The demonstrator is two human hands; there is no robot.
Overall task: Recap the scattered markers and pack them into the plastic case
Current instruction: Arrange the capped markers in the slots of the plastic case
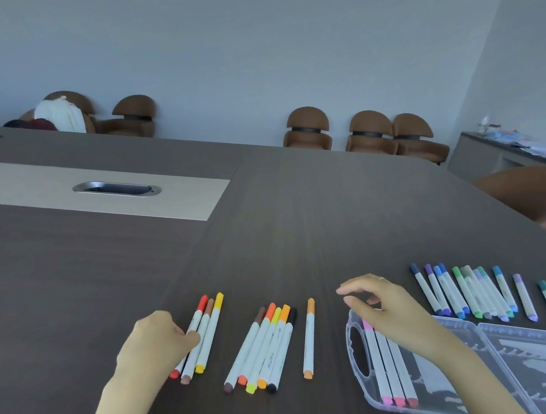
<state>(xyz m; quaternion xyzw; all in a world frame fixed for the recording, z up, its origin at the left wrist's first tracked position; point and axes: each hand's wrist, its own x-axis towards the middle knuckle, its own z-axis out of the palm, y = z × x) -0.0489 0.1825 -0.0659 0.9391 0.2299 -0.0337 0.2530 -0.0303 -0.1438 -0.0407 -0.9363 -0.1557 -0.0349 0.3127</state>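
Dark table (265, 207) | "marker" on pen (270, 355) | left hand (154, 341) grips pens | right hand (382, 306) loose

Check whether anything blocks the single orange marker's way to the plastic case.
Nothing visible does. The single orange marker lies alone on the table, with bare tabletop between it and the plastic case. The right hand hovers above the case's near end.

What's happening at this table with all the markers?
A person is sorting capped markers into a clear plastic case. Three pinkish markers already lie in it. The left hand touches a group of three: red, brown and yellow. The right hand hovers empty above the case's handle end. A cluster of five, a lone orange marker and a row of blue, purple and green ones wait on the table.
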